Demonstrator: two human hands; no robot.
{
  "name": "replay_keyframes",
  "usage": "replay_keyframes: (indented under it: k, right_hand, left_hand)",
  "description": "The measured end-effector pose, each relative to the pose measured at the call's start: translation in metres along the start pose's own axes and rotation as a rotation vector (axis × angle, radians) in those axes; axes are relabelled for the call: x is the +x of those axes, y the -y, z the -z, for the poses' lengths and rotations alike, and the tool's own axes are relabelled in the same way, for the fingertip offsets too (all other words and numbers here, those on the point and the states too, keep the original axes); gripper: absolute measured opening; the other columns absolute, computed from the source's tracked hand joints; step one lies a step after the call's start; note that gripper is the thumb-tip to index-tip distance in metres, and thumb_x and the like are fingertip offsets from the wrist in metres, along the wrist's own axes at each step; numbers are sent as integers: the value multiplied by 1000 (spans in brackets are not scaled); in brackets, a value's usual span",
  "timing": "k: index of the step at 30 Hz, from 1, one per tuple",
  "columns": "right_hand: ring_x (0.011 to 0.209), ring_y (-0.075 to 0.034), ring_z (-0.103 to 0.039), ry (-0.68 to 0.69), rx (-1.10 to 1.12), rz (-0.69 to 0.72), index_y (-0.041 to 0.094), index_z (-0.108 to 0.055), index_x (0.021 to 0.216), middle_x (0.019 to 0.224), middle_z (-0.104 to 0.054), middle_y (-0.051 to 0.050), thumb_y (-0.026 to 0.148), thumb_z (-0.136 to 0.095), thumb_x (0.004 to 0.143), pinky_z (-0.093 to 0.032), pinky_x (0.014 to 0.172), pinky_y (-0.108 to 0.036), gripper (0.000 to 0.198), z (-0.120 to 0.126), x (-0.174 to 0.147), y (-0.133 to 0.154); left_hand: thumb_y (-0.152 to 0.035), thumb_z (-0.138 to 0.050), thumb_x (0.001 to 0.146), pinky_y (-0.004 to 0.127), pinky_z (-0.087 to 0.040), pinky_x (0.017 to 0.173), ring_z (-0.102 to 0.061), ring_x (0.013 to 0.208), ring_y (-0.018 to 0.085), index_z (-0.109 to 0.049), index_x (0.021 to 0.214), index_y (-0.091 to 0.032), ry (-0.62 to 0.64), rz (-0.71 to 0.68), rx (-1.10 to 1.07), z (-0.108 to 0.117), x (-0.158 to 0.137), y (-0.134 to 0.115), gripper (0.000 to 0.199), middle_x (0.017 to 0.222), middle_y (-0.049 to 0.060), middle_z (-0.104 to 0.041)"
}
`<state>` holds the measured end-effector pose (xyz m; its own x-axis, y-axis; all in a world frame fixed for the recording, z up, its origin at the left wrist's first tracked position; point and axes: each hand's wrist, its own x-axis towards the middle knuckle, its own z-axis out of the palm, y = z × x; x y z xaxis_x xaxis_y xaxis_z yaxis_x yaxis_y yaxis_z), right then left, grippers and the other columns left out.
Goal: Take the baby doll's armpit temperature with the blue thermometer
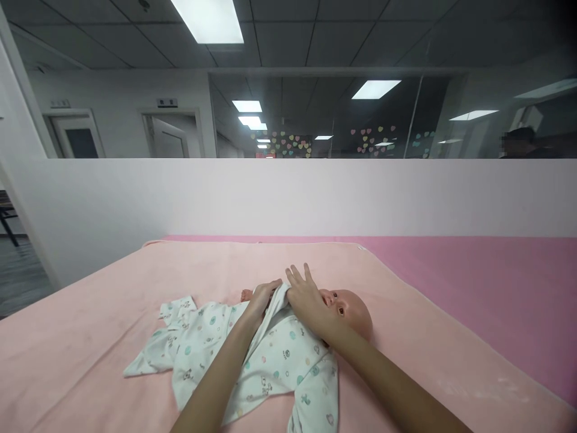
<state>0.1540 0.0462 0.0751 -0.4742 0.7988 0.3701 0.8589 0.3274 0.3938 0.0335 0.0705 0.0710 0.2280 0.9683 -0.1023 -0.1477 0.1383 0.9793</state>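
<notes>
A baby doll (354,310) lies on its back with its bald head to the right. It is dressed in a white baby top (283,361) printed with small green and pink figures. My left hand (265,297) is closed on the top's front edge, over the doll's chest. Beside the doll's chin, my right hand (306,300) seems to pinch the raised fold near the neck, its other fingers spread upward. One small doll hand (246,295) shows past my left wrist. Matching baby pants (198,337) lie to the left, partly hidden by my left forearm.
A peach blanket (103,319) covers the surface, with a pink mat (487,288) showing at the right. Behind stands a low white wall (315,195) with glass above it. A person's head (520,143) shows far right beyond the glass.
</notes>
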Motion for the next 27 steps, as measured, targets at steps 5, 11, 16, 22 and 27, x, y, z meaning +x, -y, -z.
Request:
replay_keyframes:
  k: [5,11,16,22,27]
  right_hand:
    - [119,-33,-41,-36,-26,-14,13,-68,88,115,-57,-17,13,-57,74,-15,103,-58,17,-9,-4,3]
    - [101,-27,-52,-220,49,-76,18,-63,73,88,-63,-11,12,-53,75,-15,104,-54,11,42,-52,-37]
    - [79,-16,-58,-510,325,-187,20,-57,79,80,-64,-2,22,-36,90,-32,98,-45,24,105,-82,-68]
    - [74,-13,-61,-792,576,-143,22,-58,84,79,-66,1,28,-42,90,-36,98,-40,18,145,-99,-59]
    - [72,-12,-62,-781,652,-137,23,-60,84,75,-65,2,32,-41,90,-36,99,-42,22,157,-101,-56]
  left_hand:
    - [-40,-57,65,21,-30,41,-39,42,9,-46,55,-17,-23,-64,78,5,8,9,27,43,-4,-42]
    - [-44,-50,68,23,-32,48,-42,50,12,-44,54,-19,-127,-175,295,9,14,13,29,46,-3,-43]
    - [-46,-40,76,24,-34,57,-46,61,15,-53,57,-17,126,-370,599,1,6,11,37,57,0,-52]
    - [-48,-45,78,22,-27,51,-41,52,12,-66,93,-23,333,-540,927,-10,-19,6,37,55,-4,-50]
    - [-41,-53,74,22,-32,54,-43,57,11,-67,98,-25,339,-594,951,-10,-18,5,32,77,-1,-62]
